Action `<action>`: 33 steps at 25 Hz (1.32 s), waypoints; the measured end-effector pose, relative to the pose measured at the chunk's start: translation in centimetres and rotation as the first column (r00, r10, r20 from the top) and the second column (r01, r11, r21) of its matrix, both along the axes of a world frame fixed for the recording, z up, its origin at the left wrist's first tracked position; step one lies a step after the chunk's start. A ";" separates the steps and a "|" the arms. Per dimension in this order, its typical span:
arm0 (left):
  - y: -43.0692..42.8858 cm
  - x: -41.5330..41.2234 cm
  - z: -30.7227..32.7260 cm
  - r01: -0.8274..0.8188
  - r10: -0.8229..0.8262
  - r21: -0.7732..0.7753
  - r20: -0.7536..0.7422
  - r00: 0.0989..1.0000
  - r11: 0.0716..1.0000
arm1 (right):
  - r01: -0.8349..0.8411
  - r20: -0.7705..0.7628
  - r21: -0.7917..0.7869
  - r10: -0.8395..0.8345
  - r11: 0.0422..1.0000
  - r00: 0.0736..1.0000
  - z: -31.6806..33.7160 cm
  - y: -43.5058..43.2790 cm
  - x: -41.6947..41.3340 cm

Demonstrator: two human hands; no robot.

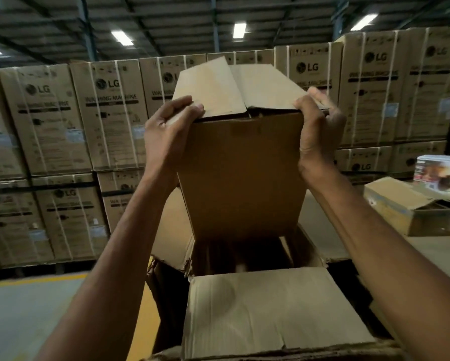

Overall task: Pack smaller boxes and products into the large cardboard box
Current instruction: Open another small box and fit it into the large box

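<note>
A plain brown smaller box [244, 175] hangs upright in front of me, its top flaps partly raised. My left hand [166, 134] grips its upper left corner with the thumb over a flap. My right hand [317, 131] grips the upper right corner, fingers curled over the rim. The box's bottom end sits in or just above the mouth of the large cardboard box [257, 311] below, whose flaps are folded outward. The inside of the large box is dark and mostly hidden.
Stacked washing-machine cartons [62, 121] form a wall behind. At the right, an open carton [406, 207] lies on a surface, with a colourful printed product box [435, 173] behind it. A yellow floor line [36, 280] runs at the lower left.
</note>
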State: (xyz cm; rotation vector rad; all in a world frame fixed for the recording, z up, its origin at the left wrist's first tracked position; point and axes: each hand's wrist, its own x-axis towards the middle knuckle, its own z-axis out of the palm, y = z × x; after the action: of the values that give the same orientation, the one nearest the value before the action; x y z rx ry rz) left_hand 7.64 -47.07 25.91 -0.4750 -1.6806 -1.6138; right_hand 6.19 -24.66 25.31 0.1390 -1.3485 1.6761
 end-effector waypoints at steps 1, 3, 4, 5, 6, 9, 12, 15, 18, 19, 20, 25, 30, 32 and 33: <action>-0.5 -0.3 -0.6 0.003 -0.002 -0.023 0.030 1.000 1.000 | 0.014 0.032 -0.001 -0.014 1.000 0.999 -0.7 -0.2 0.0; -1.3 -0.9 -2.3 0.019 -0.012 -0.054 0.116 0.993 0.998 | 0.028 0.091 0.004 -0.029 1.000 0.995 -2.0 -0.9 0.1; -1.5 -1.1 -3.1 0.029 -0.018 -0.065 0.158 0.987 0.997 | 0.041 0.115 0.006 -0.041 0.999 0.992 -2.8 -1.3 0.0; -1.6 -1.4 -3.8 0.029 -0.016 -0.073 0.183 0.983 0.997 | 0.056 0.132 0.003 -0.056 0.998 0.990 -3.6 -1.6 0.1; -1.6 -1.5 -4.3 0.023 -0.007 -0.077 0.195 0.981 0.997 | 0.074 0.141 -0.006 -0.073 0.997 0.987 -4.4 -1.9 0.1; -1.2 -0.9 -4.7 -0.013 0.032 -0.109 0.179 0.983 0.994 | 0.166 0.130 -0.053 -0.158 0.985 0.979 -5.5 -1.8 0.7; -1.0 -0.1 -5.0 -0.052 0.072 -0.142 0.143 0.987 0.989 | 0.243 0.103 -0.053 -0.236 0.969 0.966 -5.4 -1.0 1.6; -0.7 -0.7 -6.2 -0.089 0.124 -0.188 0.181 0.976 0.978 | 0.277 0.175 0.008 -0.274 0.961 0.946 -6.5 -0.6 1.0; -0.2 -2.3 -9.4 -0.071 0.151 -0.253 0.313 0.938 0.965 | 0.238 0.369 0.065 -0.245 0.969 0.897 -9.7 -0.2 -0.9; -0.1 -3.1 -10.6 -0.045 0.147 -0.275 0.361 0.921 0.960 | 0.214 0.423 0.087 -0.231 0.973 0.876 -10.9 -0.1 -1.4; -0.1 -3.8 -11.8 -0.017 0.147 -0.304 0.410 0.900 0.952 | 0.185 0.466 0.123 -0.221 0.975 0.857 -12.1 0.1 -1.9; -1.1 -5.0 -14.2 0.143 0.255 -0.615 0.512 0.820 0.775 | 0.080 0.567 0.469 -0.370 0.879 0.736 -15.6 0.6 -3.0; -1.4 -4.1 -14.1 0.300 0.347 -0.857 0.457 0.819 0.419 | -0.190 0.558 0.784 -0.535 0.592 0.634 -16.0 1.1 -2.1; -0.6 -3.6 -14.0 0.278 0.329 -0.876 0.417 0.847 0.395 | -0.250 0.551 0.799 -0.500 0.547 0.668 -15.5 0.9 -2.0; -0.1 -3.4 -13.8 0.283 0.304 -0.874 0.415 0.858 0.395 | -0.290 0.562 0.796 -0.468 0.531 0.682 -15.1 0.7 -2.2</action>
State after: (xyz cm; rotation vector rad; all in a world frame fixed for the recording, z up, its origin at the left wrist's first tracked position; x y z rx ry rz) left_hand 4.23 -47.18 12.15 -0.5558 -2.9928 -0.5723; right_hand 4.03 -23.93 10.18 -0.0852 -2.7075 0.7569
